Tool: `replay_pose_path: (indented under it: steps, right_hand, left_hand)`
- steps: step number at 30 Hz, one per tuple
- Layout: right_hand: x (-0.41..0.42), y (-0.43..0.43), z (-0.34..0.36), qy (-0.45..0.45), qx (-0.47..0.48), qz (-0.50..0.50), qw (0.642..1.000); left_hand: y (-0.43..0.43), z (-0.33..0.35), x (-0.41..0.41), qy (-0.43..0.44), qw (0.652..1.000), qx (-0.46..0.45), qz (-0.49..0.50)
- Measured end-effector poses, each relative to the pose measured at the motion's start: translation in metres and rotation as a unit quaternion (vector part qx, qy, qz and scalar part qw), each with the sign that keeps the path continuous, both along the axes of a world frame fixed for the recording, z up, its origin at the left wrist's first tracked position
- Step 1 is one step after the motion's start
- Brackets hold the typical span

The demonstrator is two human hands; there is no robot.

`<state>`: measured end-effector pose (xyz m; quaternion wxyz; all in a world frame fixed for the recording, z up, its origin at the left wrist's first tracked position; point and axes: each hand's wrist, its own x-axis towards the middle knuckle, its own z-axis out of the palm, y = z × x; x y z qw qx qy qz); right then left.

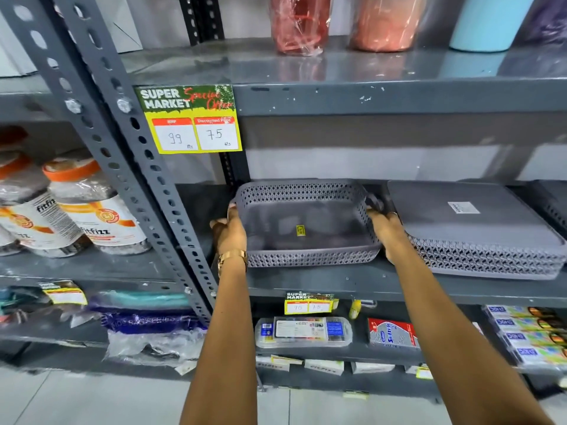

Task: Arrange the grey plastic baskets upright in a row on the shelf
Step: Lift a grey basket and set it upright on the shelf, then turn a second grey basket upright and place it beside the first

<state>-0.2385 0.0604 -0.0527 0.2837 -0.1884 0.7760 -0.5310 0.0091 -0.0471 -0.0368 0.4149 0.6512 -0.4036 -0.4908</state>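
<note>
A grey plastic basket (pixel 302 222) with a lattice wall sits open side up at the left end of the grey metal shelf (pixel 352 285). My left hand (pixel 230 233), with a gold watch at the wrist, grips its left rim. My right hand (pixel 387 230) grips its right rim. Right beside it a stack of grey baskets (pixel 478 231) lies upside down, flat bottom up with a white label. Part of another grey basket (pixel 552 204) shows at the far right edge.
A perforated steel upright (pixel 144 167) with a yellow price tag (pixel 191 121) stands left of the basket. Jars (pixel 92 207) fill the neighbouring shelf. Wrapped bottles (pixel 299 23) stand on the shelf above, and stationery packs (pixel 303 331) lie on the one below.
</note>
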Motion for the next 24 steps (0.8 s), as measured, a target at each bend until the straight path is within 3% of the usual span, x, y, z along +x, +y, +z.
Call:
replay_pose_path:
  steps: [3, 7, 9, 11, 13, 16, 19, 21, 24]
  right_hand:
    - [0.004, 0.005, -0.005, 0.029, 0.024, 0.027, 0.999]
    - [-0.009, 0.018, 0.009, 0.111, -0.024, 0.021, 0.993]
    - [-0.024, 0.030, 0.026, 0.170, -0.063, 0.006, 0.983]
    - [-0.046, 0.041, 0.039, 0.196, -0.098, -0.005, 0.976]
    - [-0.077, 0.053, 0.048, 0.209, -0.120, -0.024, 0.970]
    - [-0.151, 0.081, 0.046, 0.226, -0.080, -0.056, 0.969]
    - [-0.221, 0.107, 0.033, 0.289, 0.019, -0.055, 0.956]
    - [-0.257, 0.122, 0.027, 0.318, 0.061, -0.040, 0.945]
    - [-0.288, 0.133, 0.023, 0.280, 0.107, -0.009, 0.954]
  left_hand:
    - [0.010, -0.009, -0.005, -0.081, 0.996, -0.010, -0.036]
    - [0.025, -0.004, -0.039, -0.285, 0.937, -0.195, -0.055]
    - [0.038, 0.008, -0.075, -0.266, 0.909, -0.306, -0.096]
    - [0.055, 0.021, -0.115, -0.191, 0.898, -0.367, -0.146]
    - [0.073, 0.030, -0.160, -0.116, 0.899, -0.364, -0.214]
    - [0.096, 0.030, -0.241, -0.076, 0.895, -0.276, -0.341]
    - [0.099, 0.017, -0.301, -0.151, 0.884, -0.219, -0.384]
    - [0.097, 0.005, -0.328, -0.255, 0.867, -0.184, -0.386]
    - [0.097, -0.005, -0.349, -0.374, 0.848, -0.185, -0.326]
